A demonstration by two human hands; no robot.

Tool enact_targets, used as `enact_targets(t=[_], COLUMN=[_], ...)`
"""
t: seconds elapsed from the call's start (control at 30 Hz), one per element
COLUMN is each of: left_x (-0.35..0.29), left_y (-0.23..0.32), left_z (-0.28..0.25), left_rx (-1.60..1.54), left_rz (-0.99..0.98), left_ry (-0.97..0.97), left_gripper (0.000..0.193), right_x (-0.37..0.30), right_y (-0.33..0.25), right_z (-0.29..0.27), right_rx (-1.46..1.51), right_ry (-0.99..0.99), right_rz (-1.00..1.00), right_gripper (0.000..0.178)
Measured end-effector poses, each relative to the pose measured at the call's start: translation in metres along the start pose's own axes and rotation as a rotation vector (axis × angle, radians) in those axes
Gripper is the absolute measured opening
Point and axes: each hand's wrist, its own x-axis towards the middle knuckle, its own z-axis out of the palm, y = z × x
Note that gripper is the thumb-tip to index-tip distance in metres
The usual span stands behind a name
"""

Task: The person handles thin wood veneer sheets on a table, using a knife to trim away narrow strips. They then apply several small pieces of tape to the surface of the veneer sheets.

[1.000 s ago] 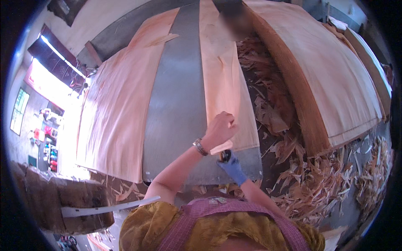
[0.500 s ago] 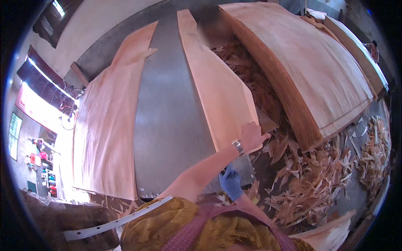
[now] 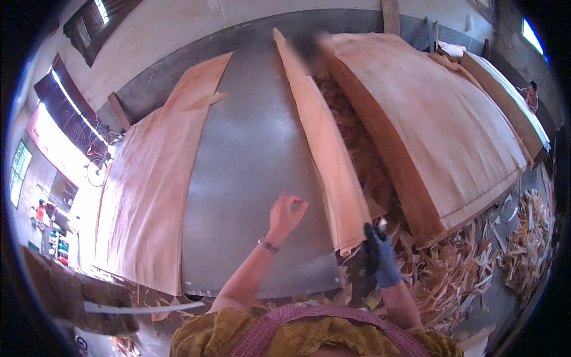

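My left hand (image 3: 286,215), bare with a wristwatch, is above the grey metal tabletop (image 3: 250,172). Its fingers are curled, thumb and forefinger forming a small ring, with nothing seen in them. To its right a long, narrow strip of wood veneer (image 3: 333,160) runs away from me, its near end bent down at the table's right edge. Beside that end is my right hand (image 3: 383,260) in a blue glove with dark fingers, closed. A pale tip shows above the fingers; what it belongs to is unclear. Wide veneer sheets (image 3: 146,196) cover the table's left side.
A tall stack of veneer (image 3: 440,131) stands at the right, with heaps of torn veneer scraps (image 3: 446,279) along its near side and in the gap beside the table. Another person (image 3: 310,52) is at the strip's far end, blurred. A bright doorway lies far left.
My left hand has left the strip's near end and moved left over the tabletop. My right hand has come out to the right. The strip now looks narrower and lies farther right.
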Motion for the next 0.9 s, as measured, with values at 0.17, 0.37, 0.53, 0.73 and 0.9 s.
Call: enact_targets(t=[0.17, 0.37, 0.53, 0.73, 0.9], left_x=[-0.046, -0.134, -0.147, -0.046, 0.019], left_y=[0.035, 0.086, 0.107, 0.15, 0.189], left_z=[0.078, 0.209, 0.324, 0.466, 0.553], left_rx=[-0.13, -0.176, -1.232, -1.559, -1.498], left_rz=[-0.383, -0.821, -1.632, -1.226, -1.015], left_ry=[-0.336, -0.248, -0.119, 0.469, 0.81], left_gripper=[0.032, 0.051, 0.114, 0.095, 0.061], right_x=[0.026, 0.054, 0.107, 0.203, 0.289], right_y=[-0.105, -0.236, -0.336, -0.423, -0.476], right_z=[-0.138, -0.296, -0.419, -0.559, -0.67], right_rx=[-0.006, -0.149, -0.18, -0.282, -0.317], right_ry=[-0.066, 0.104, 0.13, 0.234, 0.278], right_rz=[-0.042, -0.137, -0.186, -0.329, -0.483], right_gripper=[0.017, 0.018, 0.024, 0.029, 0.018])
